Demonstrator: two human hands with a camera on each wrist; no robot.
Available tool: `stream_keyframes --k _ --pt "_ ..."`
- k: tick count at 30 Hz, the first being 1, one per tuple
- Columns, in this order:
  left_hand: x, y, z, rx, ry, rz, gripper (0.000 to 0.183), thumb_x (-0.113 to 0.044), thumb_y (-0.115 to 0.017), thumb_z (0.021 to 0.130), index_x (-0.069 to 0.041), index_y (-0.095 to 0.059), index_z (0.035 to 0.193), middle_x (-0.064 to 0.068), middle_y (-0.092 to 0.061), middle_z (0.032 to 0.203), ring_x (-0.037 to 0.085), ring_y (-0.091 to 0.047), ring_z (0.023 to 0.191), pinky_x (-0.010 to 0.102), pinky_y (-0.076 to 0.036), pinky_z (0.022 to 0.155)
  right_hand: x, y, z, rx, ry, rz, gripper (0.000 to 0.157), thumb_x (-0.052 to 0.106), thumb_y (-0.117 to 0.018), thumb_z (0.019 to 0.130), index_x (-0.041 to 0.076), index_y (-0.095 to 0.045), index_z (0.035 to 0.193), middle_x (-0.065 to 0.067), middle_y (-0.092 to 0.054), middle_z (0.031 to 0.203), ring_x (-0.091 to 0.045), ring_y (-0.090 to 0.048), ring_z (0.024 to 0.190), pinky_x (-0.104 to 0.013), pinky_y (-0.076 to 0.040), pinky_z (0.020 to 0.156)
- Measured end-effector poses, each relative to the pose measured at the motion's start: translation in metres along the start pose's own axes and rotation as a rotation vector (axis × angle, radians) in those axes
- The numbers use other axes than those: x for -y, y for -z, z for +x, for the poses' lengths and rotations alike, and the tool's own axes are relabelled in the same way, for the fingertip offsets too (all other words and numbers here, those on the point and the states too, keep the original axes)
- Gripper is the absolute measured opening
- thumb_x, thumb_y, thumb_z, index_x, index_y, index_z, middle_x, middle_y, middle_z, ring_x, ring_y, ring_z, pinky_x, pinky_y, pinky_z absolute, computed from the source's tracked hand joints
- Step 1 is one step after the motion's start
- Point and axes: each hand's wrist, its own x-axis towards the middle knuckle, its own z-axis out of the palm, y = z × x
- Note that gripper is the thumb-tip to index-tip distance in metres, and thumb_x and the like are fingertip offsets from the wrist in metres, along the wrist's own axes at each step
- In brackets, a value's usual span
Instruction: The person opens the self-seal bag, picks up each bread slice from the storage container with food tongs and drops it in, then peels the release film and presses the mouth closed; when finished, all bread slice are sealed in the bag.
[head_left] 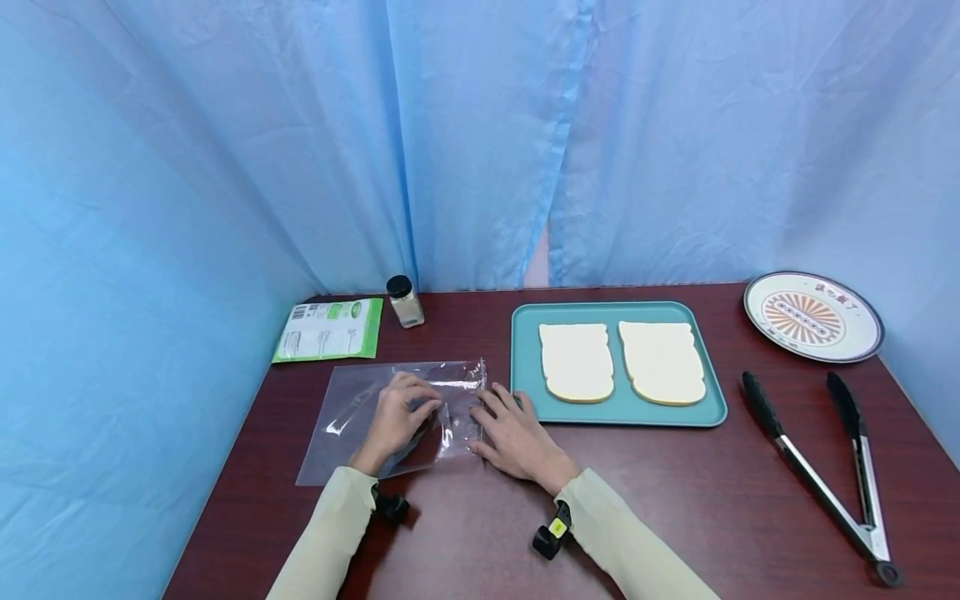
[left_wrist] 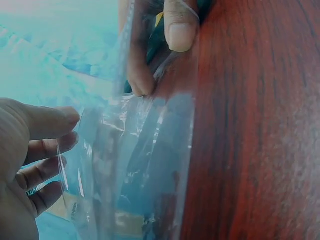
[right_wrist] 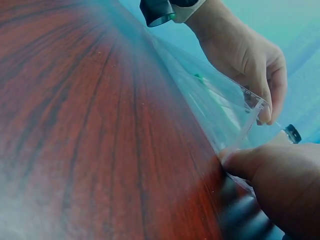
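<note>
A clear plastic bag [head_left: 352, 417] lies flat on the dark red table, its open edge towards the right. My left hand [head_left: 397, 417] pinches the bag's upper layer between thumb and fingers and holds it raised, as the right wrist view also shows at the bag's edge [right_wrist: 257, 107]. Fingers spread, my right hand [head_left: 517, 437] rests on the right end of the bag. Its thumb [right_wrist: 240, 162] presses the near corner in the right wrist view. Through the film in the left wrist view, the right thumb [left_wrist: 181, 32] and a finger appear.
Right of the bag, a teal tray [head_left: 622, 412] carries two bread slices [head_left: 576, 362]. Behind are a green-and-white packet [head_left: 326, 329] and a black-capped seasoning bottle [head_left: 406, 302]. A patterned plate [head_left: 847, 337] and spread tongs [head_left: 817, 487] lie at the right, with blue curtains [head_left: 480, 150] around.
</note>
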Motion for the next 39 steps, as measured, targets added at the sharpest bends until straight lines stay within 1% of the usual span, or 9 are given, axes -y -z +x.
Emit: stream_keyframes --k 3,7,14,19,24,28,32,39 --pt "0.0 0.001 0.001 -0.001 -0.003 -0.015 0.011 0.0 -0.085 0.072 -0.005 -0.079 0.08 0.005 -0.072 0.081 0.023 -0.062 0.088 0.036 -0.052 0.078 0.0 0.0 0.0 0.005 -0.004 0.009 0.052 0.05 -0.056 0.099 0.016 -0.058 0.138 -0.01 -0.046 0.154 -0.034 -0.04 0.145 -0.059 -0.033 0.112" --pt "-0.001 0.004 0.002 0.021 0.008 -0.051 0.012 0.001 -0.085 0.071 -0.006 -0.078 0.079 0.006 -0.072 0.082 0.024 -0.062 0.089 0.038 -0.051 0.079 0.0 -0.001 0.0 0.01 -0.008 0.02 0.052 0.05 -0.056 0.099 0.016 -0.058 0.138 -0.009 -0.046 0.155 -0.034 -0.039 0.145 -0.06 -0.032 0.112" --pt "-0.003 0.005 0.002 0.077 0.061 -0.069 0.013 -0.001 -0.084 0.075 -0.012 -0.076 0.077 0.005 -0.071 0.086 0.022 -0.062 0.093 0.039 -0.052 0.082 -0.002 -0.005 0.0 0.004 -0.01 0.022 0.052 0.05 -0.057 0.098 0.015 -0.059 0.138 -0.009 -0.046 0.155 -0.034 -0.038 0.146 -0.061 -0.031 0.113" --pt "-0.002 0.004 0.002 0.083 0.068 -0.071 0.012 -0.002 -0.084 0.076 -0.011 -0.077 0.078 0.004 -0.072 0.085 0.022 -0.063 0.092 0.039 -0.052 0.082 -0.003 -0.004 0.0 -0.005 -0.003 0.027 0.051 0.049 -0.057 0.098 0.015 -0.06 0.136 -0.009 -0.046 0.154 -0.034 -0.039 0.146 -0.061 -0.032 0.112" --pt "-0.002 0.003 0.002 0.081 0.065 -0.077 0.009 -0.002 -0.083 0.077 -0.008 -0.078 0.08 0.005 -0.072 0.085 0.022 -0.063 0.091 0.039 -0.053 0.081 -0.004 -0.002 -0.001 -0.013 -0.004 0.037 0.05 0.049 -0.057 0.098 0.017 -0.06 0.136 -0.009 -0.047 0.154 -0.034 -0.04 0.146 -0.06 -0.032 0.112" --pt "0.0 0.002 0.001 0.08 0.053 -0.074 0.007 -0.003 -0.083 0.078 -0.006 -0.078 0.081 0.005 -0.073 0.086 0.023 -0.063 0.091 0.039 -0.053 0.082 -0.004 0.002 -0.002 -0.029 -0.004 0.046 0.049 0.049 -0.058 0.098 0.017 -0.06 0.135 -0.009 -0.047 0.153 -0.034 -0.04 0.145 -0.061 -0.032 0.112" --pt "-0.001 0.002 0.001 0.083 0.056 -0.068 0.007 -0.003 -0.083 0.079 -0.008 -0.078 0.081 0.005 -0.072 0.086 0.023 -0.063 0.091 0.04 -0.053 0.082 -0.004 0.008 -0.006 -0.053 -0.011 0.067 0.048 0.047 -0.06 0.098 0.017 -0.061 0.135 -0.01 -0.048 0.153 -0.035 -0.039 0.146 -0.063 -0.032 0.111" --pt "-0.001 0.003 0.001 0.064 0.037 -0.061 0.009 -0.002 -0.083 0.077 -0.008 -0.077 0.079 0.005 -0.073 0.084 0.022 -0.064 0.09 0.039 -0.053 0.08 -0.011 0.018 -0.019 -0.136 -0.025 0.125 0.045 0.038 -0.065 0.096 0.014 -0.062 0.133 -0.014 -0.05 0.15 -0.038 -0.042 0.143 -0.064 -0.034 0.108"
